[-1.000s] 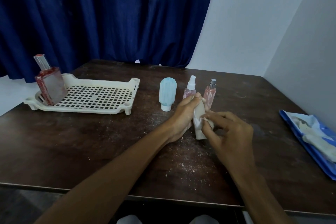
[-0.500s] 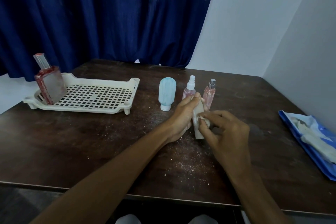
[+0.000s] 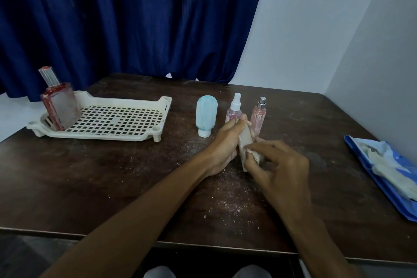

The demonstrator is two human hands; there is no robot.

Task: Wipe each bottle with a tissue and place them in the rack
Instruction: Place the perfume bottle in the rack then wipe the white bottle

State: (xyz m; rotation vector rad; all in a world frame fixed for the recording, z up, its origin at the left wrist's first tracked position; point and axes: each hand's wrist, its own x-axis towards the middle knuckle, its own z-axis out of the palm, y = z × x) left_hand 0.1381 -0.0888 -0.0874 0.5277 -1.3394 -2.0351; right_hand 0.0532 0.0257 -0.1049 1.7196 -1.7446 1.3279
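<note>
Right hand [image 3: 277, 165] pinches a wad of tissue [image 3: 255, 154] against the beige bottle [image 3: 246, 142], fingers curled. Left hand [image 3: 225, 142] is wrapped round that bottle, bracing it upright on the table [image 3: 112, 176] (so the rubbing won't tip it, I'd say). Behind: blue bottle [image 3: 206, 117], 2 pink sprays unwiped, prob. One red bottle [image 3: 59, 106] already stands in the rack [image 3: 126, 135] w/ plenty of room.

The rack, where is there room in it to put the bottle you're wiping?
The rack has one red bottle standing in its left end. The grid from there to the right wall is bare. The table strip between the rack and the blue bottle is bare too. It is crowded around both hands, where the pink spray bottles stand close together.
</note>
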